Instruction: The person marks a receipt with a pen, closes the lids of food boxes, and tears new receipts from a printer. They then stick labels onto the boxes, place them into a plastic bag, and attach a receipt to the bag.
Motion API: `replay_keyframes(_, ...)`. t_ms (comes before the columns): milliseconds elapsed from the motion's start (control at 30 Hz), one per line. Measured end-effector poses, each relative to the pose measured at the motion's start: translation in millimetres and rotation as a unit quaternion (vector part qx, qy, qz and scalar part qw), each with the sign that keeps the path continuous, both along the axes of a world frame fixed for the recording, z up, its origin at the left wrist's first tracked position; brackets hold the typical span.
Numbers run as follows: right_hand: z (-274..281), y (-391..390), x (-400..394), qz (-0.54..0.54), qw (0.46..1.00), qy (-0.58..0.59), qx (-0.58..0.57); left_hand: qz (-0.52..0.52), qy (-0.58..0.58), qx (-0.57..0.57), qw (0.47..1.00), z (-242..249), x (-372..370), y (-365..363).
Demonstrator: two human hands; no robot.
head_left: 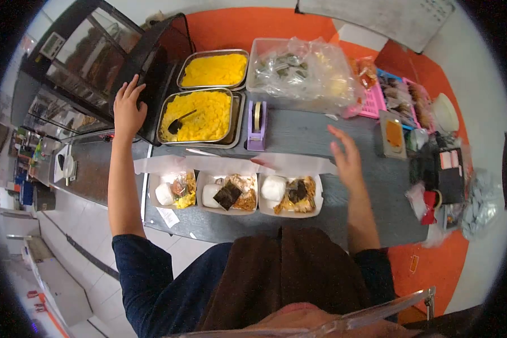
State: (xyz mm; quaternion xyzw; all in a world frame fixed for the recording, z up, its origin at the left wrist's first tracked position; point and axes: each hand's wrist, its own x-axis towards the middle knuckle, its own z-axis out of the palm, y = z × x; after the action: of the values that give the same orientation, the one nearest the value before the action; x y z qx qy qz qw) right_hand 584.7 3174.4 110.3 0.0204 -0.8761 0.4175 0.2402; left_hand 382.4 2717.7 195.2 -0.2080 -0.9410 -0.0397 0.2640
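My left hand [129,110] is raised at the dark-framed glass display case [79,73], fingers stretched out and overlapping its edge in this view. Beside it is a metal tray of yellow food, like scrambled egg [208,115], with a black spoon [180,121] lying in it. My right hand [346,158] is open, its fingers apart, just right of the lunch boxes. Three open paper boxes stand in a row: the left box [174,205], the middle box [231,210] and the right box [290,213]. Each holds white rice and other food; dark seaweed sheets [227,195] show in the middle and right ones.
Behind are a second yellow-filled tray [215,70], a purple tape dispenser [257,135] and a plastic-covered clear bin [259,84]. Pink baskets [373,100], a small metal tray [393,143] and bags crowd the right. A paper slip [168,217] lies near the front edge.
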Motion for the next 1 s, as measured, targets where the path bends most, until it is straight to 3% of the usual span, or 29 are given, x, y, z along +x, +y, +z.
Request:
replay_keyframes(33,-1,10,-18,0.096,0.982,-0.123,-0.106,0.021,0.01,-0.045,0.999,1,3,9)
replay_keyframes(67,-4,20,-35,0.188,0.929,-0.241,-0.21,0.04,0.018,-0.09,0.995,2,4,17)
replay_keyframes(100,-11,31,-51,0.308,0.885,-0.297,-0.186,0.004,0.036,-0.069,0.997,7,4,26)
replay_keyframes(133,-11,31,-65,0.314,0.876,-0.31,-0.195,-0.032,0.096,-0.016,0.995,7,-2,31)
replay_keyframes(200,-10,28,-89,0.487,0.621,-0.545,-0.282,0.001,0.066,0.139,0.988,1,-12,35)
replay_keyframes(233,-14,21,-99,0.492,0.607,-0.553,-0.29,0.034,0.065,-0.028,0.997,3,-15,29)
replay_keyframes(300,-24,-4,-114,0.566,0.518,-0.617,-0.176,0.034,0.037,-0.066,0.997,-2,-19,40)
replay_keyframes(333,-33,-17,-120,0.572,0.506,-0.619,-0.183,0.026,0.026,-0.093,0.995,-4,-21,50)
replay_keyframes(400,-44,-41,-135,0.619,0.426,-0.655,-0.081,0.002,-0.008,-0.083,0.996,-11,-18,68)
replay_keyframes(433,-55,-54,-139,0.637,0.445,-0.628,-0.047,-0.037,-0.034,-0.088,0.995,-16,-17,77)
replay_keyframes(500,-66,-95,-147,0.647,0.561,-0.515,0.042,-0.067,-0.082,-0.11,0.988,-26,-6,103)
replay_keyframes(567,-93,-132,-135,0.576,0.767,-0.269,0.088,-0.054,-0.12,-0.15,0.98,-41,7,128)
replay_keyframes(667,-102,-187,-142,0.559,0.78,-0.234,0.156,-0.059,-0.145,-0.195,0.968,-69,14,145)
replay_keyframes(733,-112,-214,-152,0.617,0.724,-0.224,0.212,-0.059,-0.131,-0.244,0.959,-78,18,156)
replay_keyframes(767,-136,-232,-149,0.616,0.725,-0.219,0.217,-0.057,-0.125,-0.243,0.96,-87,18,160)
replay_keyframes(833,-191,-261,-142,0.487,0.87,-0.076,0.033,-0.104,-0.137,-0.222,0.96,-100,20,166)
replay_keyframes(1000,-187,-244,-140,0.494,0.85,-0.095,0.154,-0.128,-0.154,-0.049,0.979,-66,50,165)
